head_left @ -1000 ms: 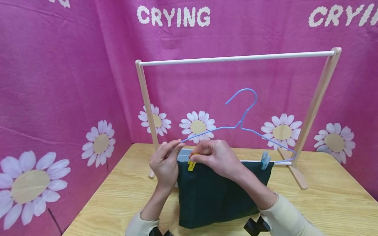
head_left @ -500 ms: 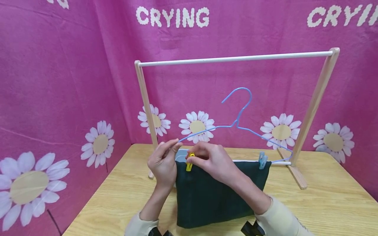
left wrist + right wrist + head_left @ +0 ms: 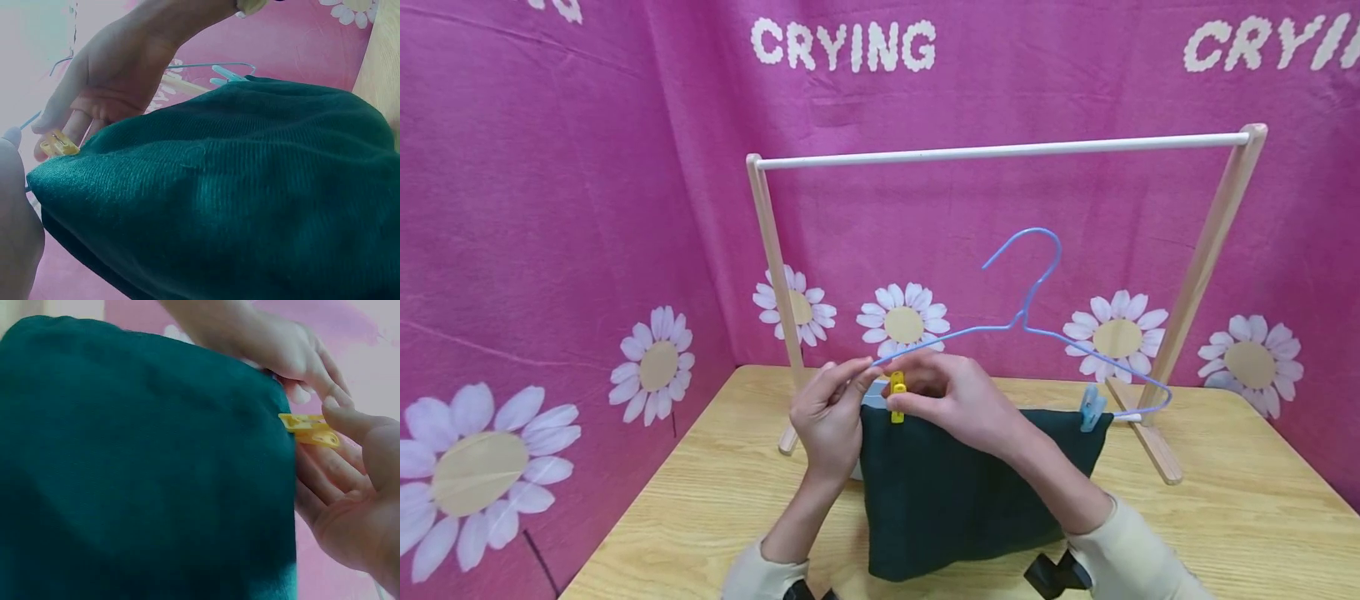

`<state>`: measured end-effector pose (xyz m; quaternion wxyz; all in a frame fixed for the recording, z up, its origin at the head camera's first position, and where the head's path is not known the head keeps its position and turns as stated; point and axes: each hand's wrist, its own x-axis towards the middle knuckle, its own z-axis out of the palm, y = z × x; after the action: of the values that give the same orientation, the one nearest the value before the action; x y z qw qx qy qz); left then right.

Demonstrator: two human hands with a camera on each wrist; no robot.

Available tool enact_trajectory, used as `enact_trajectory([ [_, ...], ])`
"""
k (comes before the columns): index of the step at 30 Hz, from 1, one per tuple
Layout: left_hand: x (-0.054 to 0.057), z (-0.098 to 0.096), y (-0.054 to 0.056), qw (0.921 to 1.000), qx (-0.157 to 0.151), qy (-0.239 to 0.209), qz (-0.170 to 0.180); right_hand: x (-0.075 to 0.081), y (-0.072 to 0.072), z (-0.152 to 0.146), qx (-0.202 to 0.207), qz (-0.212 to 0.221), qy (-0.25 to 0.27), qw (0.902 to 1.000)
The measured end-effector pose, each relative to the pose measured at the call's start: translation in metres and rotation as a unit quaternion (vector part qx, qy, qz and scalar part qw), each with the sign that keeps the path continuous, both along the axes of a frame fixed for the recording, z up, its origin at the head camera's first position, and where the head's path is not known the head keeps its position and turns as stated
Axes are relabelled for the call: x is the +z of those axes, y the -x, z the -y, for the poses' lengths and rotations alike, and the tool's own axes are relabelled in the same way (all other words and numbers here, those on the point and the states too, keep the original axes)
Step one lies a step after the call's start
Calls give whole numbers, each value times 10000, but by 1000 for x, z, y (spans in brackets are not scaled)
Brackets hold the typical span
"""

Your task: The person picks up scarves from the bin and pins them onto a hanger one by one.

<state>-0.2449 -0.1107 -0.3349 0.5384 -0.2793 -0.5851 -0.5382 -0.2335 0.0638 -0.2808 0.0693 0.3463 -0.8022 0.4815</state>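
A dark green ribbed cloth (image 3: pixel 955 508) hangs folded over the lower bar of a blue wire hanger (image 3: pixel 973 331). My left hand (image 3: pixel 827 417) grips the hanger's left end beside the cloth's top corner. Between thumb and fingers, my right hand (image 3: pixel 962 404) pinches a yellow clothespin (image 3: pixel 897 414); in the right wrist view the clothespin (image 3: pixel 307 428) sits at the cloth's edge. Toward the other end of that edge, a light blue clothespin (image 3: pixel 1092 408) clips the cloth. Most of the hanger's lower bar is hidden by cloth and hands.
Behind the hands stands a rack with wooden legs (image 3: pixel 1202 258) and a white top rail (image 3: pixel 1000 152). A grey object (image 3: pixel 876 392) is partly hidden behind the cloth. Pink flowered curtains (image 3: pixel 587 208) enclose the wooden table (image 3: pixel 700 500).
Hanger, cloth and both hands have shifted slightly right since half a second ago. The yellow clothespin has turned more upright in the right hand's pinch. The left hand keeps its grip.
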Motion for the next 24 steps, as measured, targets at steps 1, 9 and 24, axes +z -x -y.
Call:
enact_trajectory([
  [1,0,0,-1,10000,-18,25,1,1,0,-1,22,117,6,9999],
  [9,2,-3,-5,9999,6,-162,46,0,-2,-1,-7,519,576,9970],
  [24,5,0,-7,9988,36,-463,-128,-18,-16,14,-362,-468,754,9954],
])
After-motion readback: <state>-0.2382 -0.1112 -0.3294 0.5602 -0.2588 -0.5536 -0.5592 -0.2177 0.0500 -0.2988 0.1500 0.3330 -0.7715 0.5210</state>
